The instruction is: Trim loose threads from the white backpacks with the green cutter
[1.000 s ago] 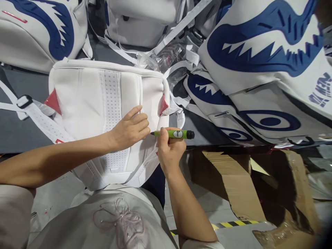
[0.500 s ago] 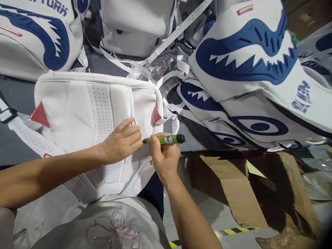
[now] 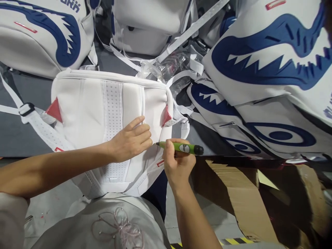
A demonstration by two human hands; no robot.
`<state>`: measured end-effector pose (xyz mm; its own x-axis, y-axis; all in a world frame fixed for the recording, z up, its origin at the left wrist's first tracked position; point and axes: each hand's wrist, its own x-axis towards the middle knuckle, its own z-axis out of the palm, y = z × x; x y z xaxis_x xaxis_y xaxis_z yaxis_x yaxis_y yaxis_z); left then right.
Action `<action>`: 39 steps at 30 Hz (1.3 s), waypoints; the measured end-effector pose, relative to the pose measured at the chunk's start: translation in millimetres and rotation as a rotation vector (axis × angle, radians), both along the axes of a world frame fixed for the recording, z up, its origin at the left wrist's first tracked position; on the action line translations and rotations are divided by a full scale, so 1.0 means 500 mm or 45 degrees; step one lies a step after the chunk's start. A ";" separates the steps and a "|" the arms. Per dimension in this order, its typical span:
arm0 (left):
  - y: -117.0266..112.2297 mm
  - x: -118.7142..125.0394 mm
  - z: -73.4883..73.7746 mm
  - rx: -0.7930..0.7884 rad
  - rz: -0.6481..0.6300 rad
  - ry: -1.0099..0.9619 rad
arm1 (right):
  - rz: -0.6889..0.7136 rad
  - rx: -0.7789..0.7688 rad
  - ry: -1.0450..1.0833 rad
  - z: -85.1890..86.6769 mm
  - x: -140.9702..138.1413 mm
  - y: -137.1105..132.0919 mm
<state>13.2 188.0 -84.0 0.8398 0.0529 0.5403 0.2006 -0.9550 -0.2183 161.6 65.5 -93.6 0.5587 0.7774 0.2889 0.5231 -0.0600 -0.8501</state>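
A white backpack (image 3: 90,100) lies back side up at the table's front edge, with a dotted strip down its middle and red triangular tabs at its sides. On its back panel rests my left hand (image 3: 132,140), its fingers closed at the raised piped seam. My right hand (image 3: 178,164) is wrapped round a green marker (image 3: 185,148) with a black end. The marker's dark tip points left at the panel, just right of my left fingers. Whether the tip touches the fabric I cannot tell. A perforated white strap (image 3: 44,124) trails off the backpack's left side.
White backpacks with blue shark-mouth prints stand at the back left (image 3: 59,34) and right (image 3: 261,58). Another white backpack (image 3: 147,20) is behind. Crumpled clear plastic (image 3: 172,65) lies between them on the dark table (image 3: 36,93). An open cardboard box (image 3: 241,193) sits below at right.
The view has shifted, so everything sits further right. The marker's tip has come slightly away from my left fingers. Both hands keep their holds.
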 end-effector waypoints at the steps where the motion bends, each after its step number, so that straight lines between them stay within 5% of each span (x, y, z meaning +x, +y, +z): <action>1: -0.002 0.000 0.000 0.003 0.005 0.004 | -0.001 0.006 -0.006 -0.001 -0.001 0.000; 6: 0.011 0.011 0.023 0.016 0.004 0.105 | 0.049 0.008 -0.020 -0.002 0.004 0.003; 10: 0.080 0.046 0.085 -0.102 -0.167 0.617 | 0.154 -0.029 0.122 -0.009 -0.004 -0.007; 15: 0.119 0.067 0.173 -0.189 0.094 0.977 | 0.203 0.143 0.109 -0.031 -0.075 -0.066; 20: 0.021 -0.002 0.274 -0.127 0.080 0.770 | 0.279 0.445 -0.329 -0.038 -0.121 -0.126; 24: -0.099 -0.085 0.377 -0.141 0.186 0.520 | 0.168 0.716 -0.661 0.023 -0.083 -0.173; 26: -0.156 -0.121 0.404 -0.206 0.270 0.409 | 0.190 0.815 -0.817 0.065 -0.054 -0.193; 29: -0.203 -0.150 0.372 -0.353 0.324 0.282 | 0.225 0.918 -0.947 0.098 -0.028 -0.203; 35: -0.118 -0.093 0.173 -0.577 0.288 0.543 | 0.351 0.556 -0.799 0.021 -0.052 -0.146; 37: -0.094 -0.066 0.146 -0.591 0.235 0.574 | 0.388 0.516 -0.703 -0.003 -0.057 -0.130; 39: -0.086 -0.060 0.152 -0.603 0.171 0.594 | 0.378 0.572 -0.693 -0.011 -0.057 -0.117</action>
<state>-17.0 144.9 -7.9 0.9492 0.3143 0.0155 0.3101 -0.9425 0.1248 133.0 7.2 -99.1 0.0333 0.6156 0.7873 0.8152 0.4390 -0.3777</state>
